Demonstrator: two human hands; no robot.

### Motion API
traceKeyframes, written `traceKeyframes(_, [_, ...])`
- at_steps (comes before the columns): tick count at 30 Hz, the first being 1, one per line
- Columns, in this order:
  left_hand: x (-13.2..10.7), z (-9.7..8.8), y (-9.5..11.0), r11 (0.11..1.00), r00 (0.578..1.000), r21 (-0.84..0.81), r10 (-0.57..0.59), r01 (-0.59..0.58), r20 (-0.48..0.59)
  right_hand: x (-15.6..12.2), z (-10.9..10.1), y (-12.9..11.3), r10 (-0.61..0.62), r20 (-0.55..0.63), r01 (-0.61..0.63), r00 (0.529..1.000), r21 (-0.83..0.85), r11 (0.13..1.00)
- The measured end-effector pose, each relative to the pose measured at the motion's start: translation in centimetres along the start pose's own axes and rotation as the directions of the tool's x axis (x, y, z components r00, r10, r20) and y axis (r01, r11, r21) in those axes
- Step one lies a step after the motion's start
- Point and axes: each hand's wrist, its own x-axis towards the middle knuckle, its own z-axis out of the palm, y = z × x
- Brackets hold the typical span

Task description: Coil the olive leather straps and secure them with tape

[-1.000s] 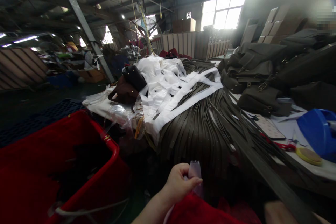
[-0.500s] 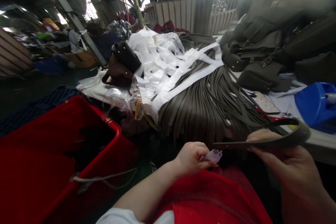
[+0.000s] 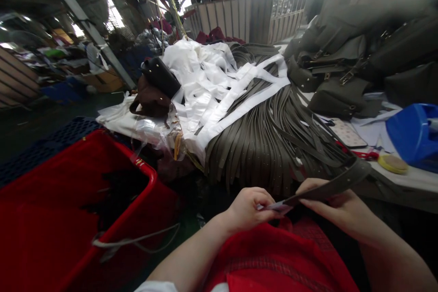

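Note:
My left hand is closed on a small whitish translucent piece, plastic or cloth, in front of my red apron. The tip of a dark olive strap meets this piece; whether it lies inside or against it I cannot tell. My right hand pinches the strap between thumb and fingers, and its far end curves up to the right. Just beyond my hands, a thick bundle of matching straps with small holes hangs over the table's edge.
White strips lie over the bundle, beside a black bag. Olive bags are heaped at right, near a blue container, a yellow tape roll and a phone-like patterned object. A red bin stands at left.
My right hand has moved left with the strap, bringing its tip to the whitish piece in my left hand. The yellow roll now shows fully.

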Motion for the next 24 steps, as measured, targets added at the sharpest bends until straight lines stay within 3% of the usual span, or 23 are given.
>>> traceKeyframes(3, [0.2, 0.1, -0.5, 1.0, 1.0, -0.009, -0.014, 0.014, 0.012, 0.6, 1.4, 0.3, 0.035, 0.064, -0.037, 0.997, 0.045, 0.998])
traceKeyframes(5, [0.2, 0.0, -1.0, 1.0, 1.0, 0.003, -0.024, 0.024, 0.0, 0.6, 1.8, 0.5, 0.037, 0.039, -0.04, 0.999, 0.078, 0.996])
traceKeyframes(7, [0.1, -0.2, -1.4, 0.999, 0.999, 0.016, -0.051, 0.052, -0.009, 0.3, 1.3, 1.0, 0.061, -0.079, -0.045, 0.995, 0.185, 0.982])
traceKeyframes(10, [0.0, -0.4, -1.6, 0.993, 0.993, -0.011, -0.116, 0.117, 0.02, 0.3, -0.1, 2.0, 0.169, -0.278, -0.052, 0.945, 0.386, 0.921])
traceKeyframes(13, [0.3, 0.1, -1.2, 0.983, 0.988, -0.107, -0.153, 0.149, -0.023, 1.1, -0.2, 2.8, 0.201, -0.348, -0.084, 0.916, 0.323, 0.943])
traceKeyframes(16, [1.0, 1.1, -0.6, 0.967, 0.977, -0.213, -0.17, 0.14, -0.128, 2.1, 1.9, 2.7, 0.102, -0.281, -0.069, 0.954, 0.124, 0.99])
traceKeyframes(18, [1.2, 1.7, -0.6, 0.966, 0.966, -0.224, -0.173, 0.129, -0.19, 2.6, 3.6, 2.4, 0.076, -0.153, -0.058, 0.985, 0.123, 0.991])
traceKeyframes(20, [1.2, 1.9, -0.8, 0.973, 0.958, -0.186, -0.181, 0.14, -0.224, 2.9, 4.2, 2.3, 0.115, -0.076, -0.088, 0.99, 0.29, 0.953])
traceKeyframes(21, [1.1, 1.9, -1.0, 0.976, 0.957, -0.157, -0.184, 0.151, -0.226, 3.1, 4.1, 2.4, 0.145, -0.092, -0.095, 0.985, 0.411, 0.907])
traceKeyframes(24, [0.6, 1.8, -1.3, 0.981, 0.963, -0.081, -0.187, 0.175, -0.191, 4.0, 2.3, 2.5, 0.243, -0.334, 0.053, 0.911, 0.678, 0.733])
